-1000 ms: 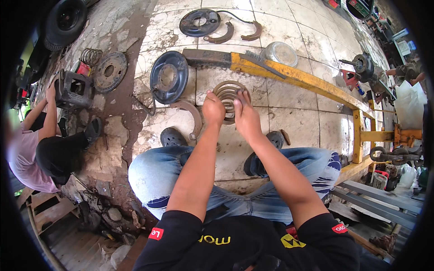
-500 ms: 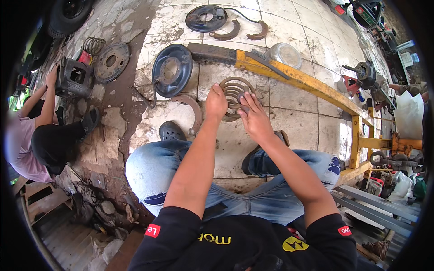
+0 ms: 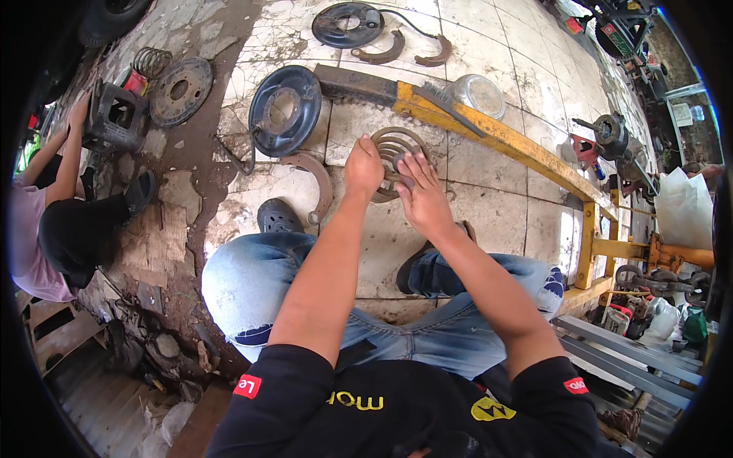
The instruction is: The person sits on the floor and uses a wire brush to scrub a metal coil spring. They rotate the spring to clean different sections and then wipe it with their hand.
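Note:
A rusty coil spring [image 3: 392,143] lies on its side over the tiles between my knees. My left hand [image 3: 363,166] is closed around its left side, thumb uppermost. Across its right side rests my right hand [image 3: 421,197], its fingers stretched and close together. A small dark piece [image 3: 398,159] shows under those fingertips, pressed to the coils; its kind is hard to make out. Left of my left hand lies a curved rusty brake shoe [image 3: 318,185]. Above it sits a black round backing plate [image 3: 285,111] with a hose.
A yellow steel beam [image 3: 504,143] slants across the floor beyond the spring. Near it stands a round clear container [image 3: 479,95]. Another backing plate [image 3: 347,25] and two brake shoes [image 3: 382,50] lie farther off. On the left, a person in pink [image 3: 38,229] sits by a dark crate-like block [image 3: 114,118].
My right hand has slid slightly left over the spring. My left hand keeps its hold. The whole view has shifted a little.

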{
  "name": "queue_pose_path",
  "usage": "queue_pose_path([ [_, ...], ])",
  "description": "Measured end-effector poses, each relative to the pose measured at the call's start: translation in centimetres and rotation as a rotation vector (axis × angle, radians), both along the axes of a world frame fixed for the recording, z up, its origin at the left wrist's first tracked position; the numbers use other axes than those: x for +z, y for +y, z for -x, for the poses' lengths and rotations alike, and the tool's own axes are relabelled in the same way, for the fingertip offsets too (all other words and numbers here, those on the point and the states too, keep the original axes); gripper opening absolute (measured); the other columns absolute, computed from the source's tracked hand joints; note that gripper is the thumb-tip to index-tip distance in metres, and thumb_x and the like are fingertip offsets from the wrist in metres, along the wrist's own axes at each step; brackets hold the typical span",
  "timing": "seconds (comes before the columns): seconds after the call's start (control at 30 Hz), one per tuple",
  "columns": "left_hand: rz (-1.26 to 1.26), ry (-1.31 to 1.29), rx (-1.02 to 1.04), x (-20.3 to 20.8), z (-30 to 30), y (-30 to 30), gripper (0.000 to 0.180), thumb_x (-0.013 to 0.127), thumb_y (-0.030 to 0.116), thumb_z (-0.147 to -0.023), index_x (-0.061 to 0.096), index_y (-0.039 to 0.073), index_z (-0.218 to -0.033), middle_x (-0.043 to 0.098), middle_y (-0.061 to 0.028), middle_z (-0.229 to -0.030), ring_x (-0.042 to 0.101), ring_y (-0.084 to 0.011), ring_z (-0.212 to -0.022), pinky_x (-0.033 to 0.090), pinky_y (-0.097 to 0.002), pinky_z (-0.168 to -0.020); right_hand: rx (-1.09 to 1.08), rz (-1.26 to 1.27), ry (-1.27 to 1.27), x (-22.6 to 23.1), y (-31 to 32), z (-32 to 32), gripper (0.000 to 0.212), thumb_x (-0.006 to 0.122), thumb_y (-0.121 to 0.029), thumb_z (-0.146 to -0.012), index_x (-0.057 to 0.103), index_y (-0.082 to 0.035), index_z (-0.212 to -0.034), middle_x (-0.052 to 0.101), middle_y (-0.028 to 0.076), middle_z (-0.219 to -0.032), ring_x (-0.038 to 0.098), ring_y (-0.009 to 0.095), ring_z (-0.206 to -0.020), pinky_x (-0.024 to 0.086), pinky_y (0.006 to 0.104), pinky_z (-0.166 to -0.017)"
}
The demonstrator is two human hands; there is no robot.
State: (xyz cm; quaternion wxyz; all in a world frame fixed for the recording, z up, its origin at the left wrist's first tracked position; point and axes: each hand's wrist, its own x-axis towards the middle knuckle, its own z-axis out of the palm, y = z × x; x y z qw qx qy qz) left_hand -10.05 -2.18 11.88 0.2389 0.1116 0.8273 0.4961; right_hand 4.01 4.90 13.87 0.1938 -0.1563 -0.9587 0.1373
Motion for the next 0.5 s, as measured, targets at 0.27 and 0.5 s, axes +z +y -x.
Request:
queue_pose_path([
  [0.27, -0.032, -0.038, 0.039, -0.4, 0.1, -0.9, 0.057, 0.025, 0.040, -0.103, 0.061, -0.004, -0.098, 0.063, -0.0302, -0.101, 0.058, -0.0475, -0.102, 0.044, -0.0484, -0.089, -0.462, 0.762, -0.025, 5.2, 4.5, 3.1, 0.057, 0.031, -0.042, -0.105, 0.050, 0.004, -0.133, 0.052, 0.026, -0.136, 0.046, 0.035, -0.132, 0.035, 0.0370, -0.109],
  [0.5, -0.004, -0.023, 0.044, -0.8, -0.4, -0.2, 0.055, 0.024, 0.039, -0.103, 0.060, -0.003, -0.104, 0.063, -0.0311, -0.104, 0.058, -0.0486, -0.102, 0.044, -0.0497, -0.090, -0.361, 0.607, 0.224, -0.8, -2.9, 2.0, 0.053, 0.036, -0.036, -0.104, 0.051, 0.006, -0.131, 0.052, 0.028, -0.134, 0.048, 0.040, -0.128, 0.039, 0.0403, -0.104],
])
